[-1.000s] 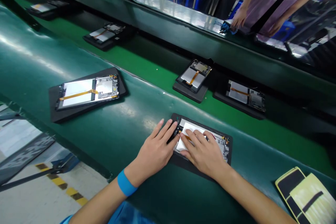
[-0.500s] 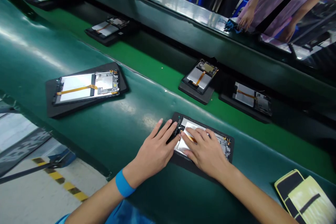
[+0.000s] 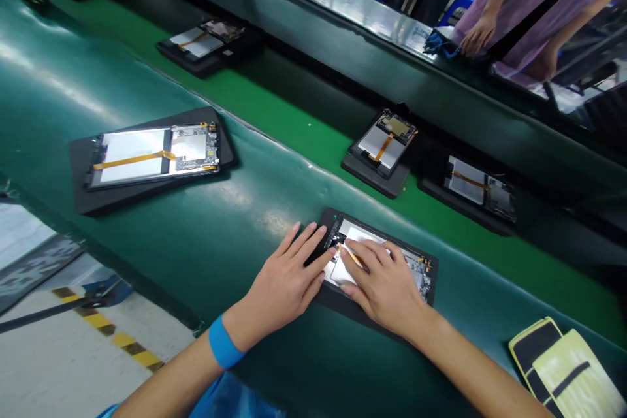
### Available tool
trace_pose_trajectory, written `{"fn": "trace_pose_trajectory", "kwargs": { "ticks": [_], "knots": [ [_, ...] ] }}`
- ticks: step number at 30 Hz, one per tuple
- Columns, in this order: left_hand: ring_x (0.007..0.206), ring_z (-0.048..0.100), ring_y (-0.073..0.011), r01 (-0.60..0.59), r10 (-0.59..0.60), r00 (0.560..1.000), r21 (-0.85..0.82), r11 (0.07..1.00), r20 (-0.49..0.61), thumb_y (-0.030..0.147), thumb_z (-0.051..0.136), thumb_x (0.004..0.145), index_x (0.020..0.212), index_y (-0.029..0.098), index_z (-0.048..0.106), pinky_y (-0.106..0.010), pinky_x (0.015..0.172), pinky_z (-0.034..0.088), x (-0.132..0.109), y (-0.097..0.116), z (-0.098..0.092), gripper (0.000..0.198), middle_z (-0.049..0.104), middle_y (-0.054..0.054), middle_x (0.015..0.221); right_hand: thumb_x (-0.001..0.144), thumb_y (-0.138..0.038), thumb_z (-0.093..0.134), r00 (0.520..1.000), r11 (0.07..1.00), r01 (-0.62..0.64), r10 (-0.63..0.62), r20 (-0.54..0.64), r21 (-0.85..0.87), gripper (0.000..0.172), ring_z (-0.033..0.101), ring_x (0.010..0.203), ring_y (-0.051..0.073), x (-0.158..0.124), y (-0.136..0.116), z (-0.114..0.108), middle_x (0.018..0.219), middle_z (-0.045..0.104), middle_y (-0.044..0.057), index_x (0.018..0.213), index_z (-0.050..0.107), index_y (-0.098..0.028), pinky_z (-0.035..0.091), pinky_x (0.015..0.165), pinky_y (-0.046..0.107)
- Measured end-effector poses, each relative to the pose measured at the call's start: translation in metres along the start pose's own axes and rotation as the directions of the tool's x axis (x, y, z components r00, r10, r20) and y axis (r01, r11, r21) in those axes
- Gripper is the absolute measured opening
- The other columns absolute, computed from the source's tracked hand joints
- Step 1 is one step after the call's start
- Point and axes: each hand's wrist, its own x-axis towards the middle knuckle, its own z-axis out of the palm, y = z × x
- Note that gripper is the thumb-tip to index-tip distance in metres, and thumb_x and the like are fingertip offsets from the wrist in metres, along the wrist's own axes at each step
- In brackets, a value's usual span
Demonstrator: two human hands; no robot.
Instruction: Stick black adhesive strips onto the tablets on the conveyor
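An opened tablet (image 3: 422, 269) lies on a black foam pad (image 3: 337, 300) in front of me, its silvery inside facing up. My left hand (image 3: 284, 277) rests at its left end, fingers spread, the fingertips on the dark edge and beside a small connector area. Across the middle of the tablet lies my right hand (image 3: 389, 284), its fingers apart and bent over the white battery (image 3: 356, 234), thumb to the near side. An orange ribbon cable (image 3: 353, 257) shows by the right index finger. Part of the cable and battery is hidden under this hand.
Another opened tablet (image 3: 134, 149) on a pad lies to the left on the green bench (image 3: 255, 235). Several more sit along the bright green belt (image 3: 289, 127) behind. A yellow and black item (image 3: 571, 372) lies at the lower right. Across the line stands a person in pink (image 3: 529, 13).
My view has shifted slightly. The left fingers have drawn back a little from the right hand, and more of the orange cable's end shows. The right hand stays on the tablet.
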Motion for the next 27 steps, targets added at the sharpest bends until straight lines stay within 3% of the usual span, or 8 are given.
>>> {"fn": "trace_pose_trajectory", "kwargs": {
  "ticks": [5, 13, 17, 19, 21, 23, 24, 27],
  "knots": [
    [0.151, 0.034, -0.0365, -0.019, 0.019, 0.999, 0.011, 1.0, 0.035, 0.015, 0.051, 0.098, 0.144, 0.019, 0.055, -0.062, 0.119, 0.038, -0.001, -0.004, 0.0, 0.047, 0.044, -0.019, 0.158, 0.104, -0.042, 0.05, 1.0, 1.0, 0.007, -0.007, 0.004, 0.023, 0.043, 0.052, 0.12, 0.03, -0.001, 0.002, 0.001, 0.136, 0.064, 0.013, 0.137, 0.058, -0.017, 0.036, 0.099, 0.048],
    [0.148, 0.039, -0.037, -0.057, 0.053, 0.996, 0.046, 0.997, 0.066, 0.015, 0.054, 0.096, 0.138, 0.015, 0.06, -0.058, 0.12, 0.038, 0.009, -0.001, -0.007, 0.043, 0.052, -0.019, 0.151, 0.101, -0.037, 0.056, 0.999, 0.998, -0.003, 0.005, -0.037, 0.059, 0.042, 0.053, 0.119, 0.031, -0.003, 0.003, 0.006, 0.136, 0.063, 0.014, 0.138, 0.058, -0.017, 0.037, 0.097, 0.048],
    [0.149, 0.038, -0.0342, 0.04, -0.033, 0.998, -0.165, 0.986, 0.046, 0.016, 0.05, 0.099, 0.142, 0.025, 0.057, -0.064, 0.123, 0.029, 0.009, -0.002, -0.017, 0.045, 0.044, -0.013, 0.159, 0.101, -0.035, 0.056, 0.996, 0.993, -0.024, 0.033, -0.084, 0.118, 0.039, 0.056, 0.118, 0.031, -0.003, 0.003, 0.004, 0.134, 0.064, 0.015, 0.136, 0.059, -0.017, 0.04, 0.096, 0.049],
    [0.147, 0.042, -0.0295, 0.127, -0.133, 0.991, -0.491, 0.862, 0.023, 0.018, 0.047, 0.101, 0.151, 0.031, 0.046, -0.061, 0.123, 0.031, 0.007, -0.001, -0.023, 0.052, 0.045, -0.009, 0.159, 0.101, -0.032, 0.054, 0.984, 0.977, -0.058, 0.09, -0.153, 0.205, 0.036, 0.059, 0.117, 0.029, -0.003, 0.001, 0.001, 0.132, 0.065, 0.015, 0.134, 0.059, -0.018, 0.042, 0.095, 0.048],
    [0.142, 0.049, -0.0274, 0.139, -0.241, 0.971, -0.823, 0.551, 0.002, 0.019, 0.043, 0.102, 0.158, 0.034, 0.032, -0.056, 0.119, 0.04, 0.006, 0.002, -0.028, 0.059, 0.049, -0.008, 0.156, 0.101, -0.028, 0.054, 0.956, 0.939, -0.101, 0.183, -0.23, 0.329, 0.031, 0.061, 0.113, 0.026, -0.002, -0.003, -0.003, 0.127, 0.067, 0.013, 0.131, 0.061, -0.021, 0.044, 0.094, 0.046],
    [0.14, 0.051, -0.0276, 0.083, -0.34, 0.94, -0.968, 0.237, -0.002, 0.02, 0.038, 0.102, 0.161, 0.034, 0.02, -0.055, 0.115, 0.045, 0.007, 0.007, -0.029, 0.063, 0.051, -0.009, 0.155, 0.1, -0.027, 0.056, 0.921, 0.875, -0.133, 0.282, -0.269, 0.465, 0.026, 0.064, 0.109, 0.024, 0.002, -0.01, -0.006, 0.12, 0.07, 0.01, 0.125, 0.063, -0.024, 0.046, 0.093, 0.044],
    [0.141, 0.05, -0.0279, 0.066, -0.384, 0.923, -0.987, 0.146, 0.005, 0.022, 0.036, 0.102, 0.162, 0.033, 0.016, -0.056, 0.115, 0.045, 0.008, 0.01, -0.028, 0.064, 0.05, -0.01, 0.155, 0.1, -0.027, 0.058, 0.906, 0.835, -0.14, 0.325, -0.273, 0.532, 0.023, 0.064, 0.107, 0.024, 0.005, -0.016, -0.008, 0.117, 0.071, 0.009, 0.121, 0.065, -0.025, 0.047, 0.093, 0.043],
    [0.145, 0.045, -0.0282, 0.086, -0.486, 0.873, -0.992, 0.092, 0.03, 0.033, 0.031, 0.105, 0.163, 0.03, 0.005, -0.058, 0.118, 0.04, 0.011, 0.018, -0.025, 0.064, 0.046, -0.012, 0.158, 0.098, -0.027, 0.061, 0.874, 0.68, -0.14, 0.427, -0.234, 0.72, 0.015, 0.067, 0.101, 0.022, 0.02, -0.035, -0.012, 0.107, 0.072, 0.007, 0.109, 0.07, -0.025, 0.051, 0.09, 0.039]
  ]
}}
